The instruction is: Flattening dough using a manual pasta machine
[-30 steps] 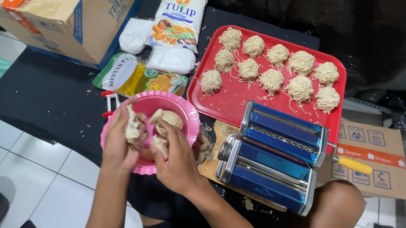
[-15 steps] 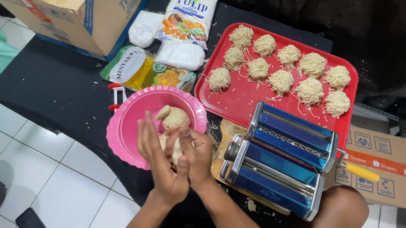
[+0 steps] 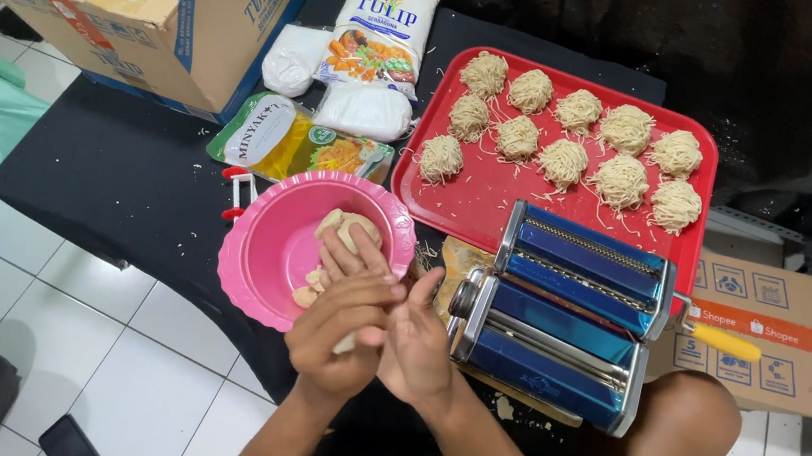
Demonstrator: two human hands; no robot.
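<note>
Pressed together just at 5 o'clock of a pink bowl point(image 3: 268, 249): left hand point(image 3: 340, 327) and right hand point(image 3: 418, 350), palm to palm around a small lump of pale dough point(image 3: 345, 343), only a sliver of it peeking out at the bottom of the left palm. More dough pieces point(image 3: 340, 231) heaped inside the bowl, at 12 o'clock of the hands. Likely risks, judged from the layout: dough slipping out between the palms and landing on the white tiled floor point(image 3: 110, 368) below, since the hands hover past the cloth's edge; bowl overhanging that same edge and liable to tip under a nudge from a wrist. At 3 o'clock, a blue pasta machine point(image 3: 568, 310) with a yellow-handled crank point(image 3: 721, 342); at 1 o'clock, a red tray point(image 3: 449, 197) of noodle nests point(image 3: 564, 159). Flour-dusted black cloth point(image 3: 110, 177) over a low surface; cardboard box point(image 3: 148, 0), flour bag point(image 3: 382, 29) and oil pouch point(image 3: 284, 140) toward 11 o'clock.
</note>
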